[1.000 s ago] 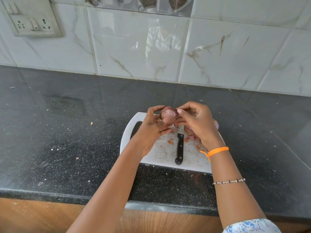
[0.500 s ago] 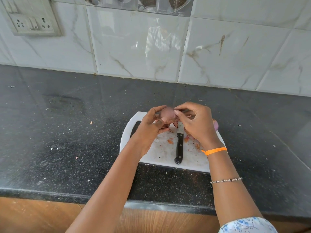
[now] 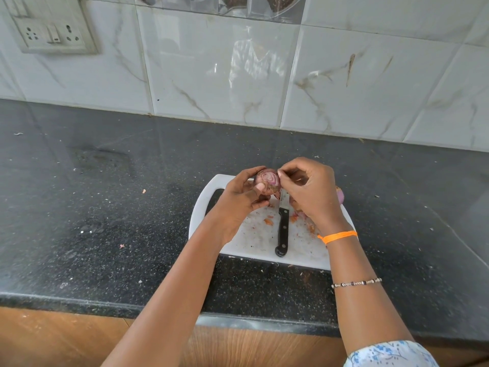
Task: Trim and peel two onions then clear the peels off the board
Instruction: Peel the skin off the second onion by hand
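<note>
The left hand (image 3: 239,197) grips a red onion (image 3: 267,181) above the white cutting board (image 3: 254,234), cut face up. The right hand (image 3: 309,192) pinches its skin at the edge. A black-handled knife (image 3: 282,226) lies on the board among peel bits (image 3: 268,221). A second onion (image 3: 340,196) shows partly behind the right hand.

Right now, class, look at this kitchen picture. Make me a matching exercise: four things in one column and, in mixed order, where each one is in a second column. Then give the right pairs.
Things
1. onion
2. knife
3. orange band
4. socket plate

Places
A. on the tiled wall, upper left
B. round the right wrist
C. lying on the white cutting board
D. held in the left hand, picked at by the right hand

Pairs: 1-D, 2-C, 3-B, 4-A
</note>
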